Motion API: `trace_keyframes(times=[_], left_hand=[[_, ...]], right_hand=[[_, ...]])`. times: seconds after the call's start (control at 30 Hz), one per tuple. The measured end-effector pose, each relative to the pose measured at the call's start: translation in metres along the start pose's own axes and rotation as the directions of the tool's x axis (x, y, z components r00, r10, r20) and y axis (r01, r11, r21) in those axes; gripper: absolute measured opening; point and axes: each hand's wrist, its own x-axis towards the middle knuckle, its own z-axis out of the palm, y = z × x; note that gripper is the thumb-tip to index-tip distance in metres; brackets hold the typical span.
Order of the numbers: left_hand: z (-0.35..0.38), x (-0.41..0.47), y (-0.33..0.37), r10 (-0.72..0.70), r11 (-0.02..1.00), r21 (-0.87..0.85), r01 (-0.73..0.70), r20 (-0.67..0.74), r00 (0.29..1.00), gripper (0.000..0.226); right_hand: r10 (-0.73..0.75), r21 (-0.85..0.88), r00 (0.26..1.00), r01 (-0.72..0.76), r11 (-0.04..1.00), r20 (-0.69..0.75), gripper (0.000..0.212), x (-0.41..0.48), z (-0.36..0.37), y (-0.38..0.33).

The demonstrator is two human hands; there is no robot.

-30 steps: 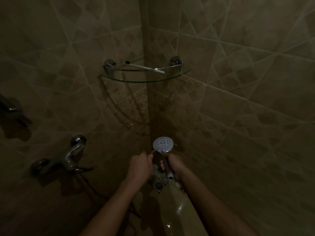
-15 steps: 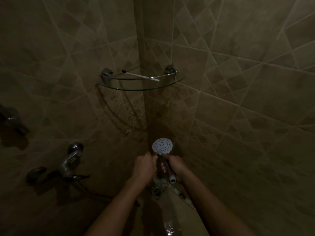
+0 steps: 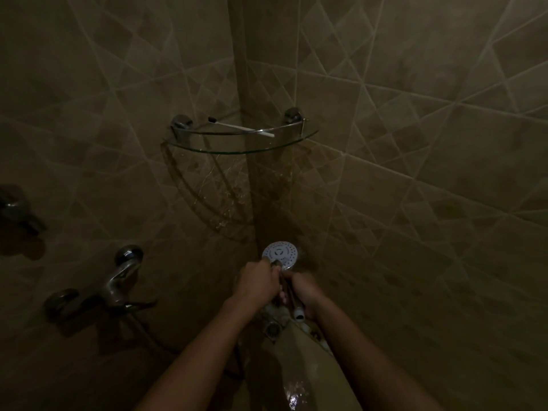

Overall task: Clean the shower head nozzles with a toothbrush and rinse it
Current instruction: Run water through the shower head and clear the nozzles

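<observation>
A round white shower head (image 3: 280,254) faces me low in the tiled corner, its nozzle face up. My left hand (image 3: 256,281) is closed around the neck just below the head. My right hand (image 3: 305,295) grips the chrome handle lower down, whose white end sticks out under the fist. A white toothbrush (image 3: 241,126) with a dark head lies across the glass corner shelf (image 3: 237,149) above, apart from both hands.
A chrome mixer tap (image 3: 114,284) is mounted on the left wall, with a hose running down from it. Another dark fitting (image 3: 13,207) sits at the far left edge. A floor drain (image 3: 272,328) lies under my hands on a wet floor.
The view has shifted so the shelf sits lower in frame. Both hands keep their hold on the shower head, which stays in nearly the same place.
</observation>
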Motion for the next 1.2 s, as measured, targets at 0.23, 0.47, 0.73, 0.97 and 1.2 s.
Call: trace_keyframes(times=[0.23, 0.47, 0.73, 0.97, 1.2], left_hand=[[-0.005, 0.021, -0.005, -0.079, 0.997, 0.013, 0.079, -0.033, 0.996, 0.037], [-0.006, 0.035, -0.009, -0.122, 0.992, 0.017, 0.122, -0.033, 0.992, 0.038], [0.004, 0.036, -0.006, -0.134, 0.991, 0.031, 0.134, 0.004, 0.991, 0.038], [0.007, 0.041, 0.003, -0.057, 0.998, -0.003, 0.057, 0.013, 0.998, 0.036], [0.002, 0.050, 0.010, -0.037, 0.999, -0.011, 0.036, -0.012, 0.999, 0.038]], right_hand=[[0.028, -0.013, 0.999, -0.028, 1.000, -0.018, 0.035, 0.000, -0.009, -0.004], [0.044, -0.024, 0.999, -0.044, 0.999, -0.007, 0.039, 0.003, -0.012, -0.010], [0.025, 0.043, 0.999, -0.022, 0.999, -0.048, 0.028, 0.015, -0.009, -0.019], [0.016, 0.072, 0.999, -0.012, 0.997, -0.052, 0.025, 0.022, -0.001, -0.022], [0.021, 0.023, 0.999, -0.020, 1.000, -0.040, 0.032, 0.024, 0.001, -0.023]])
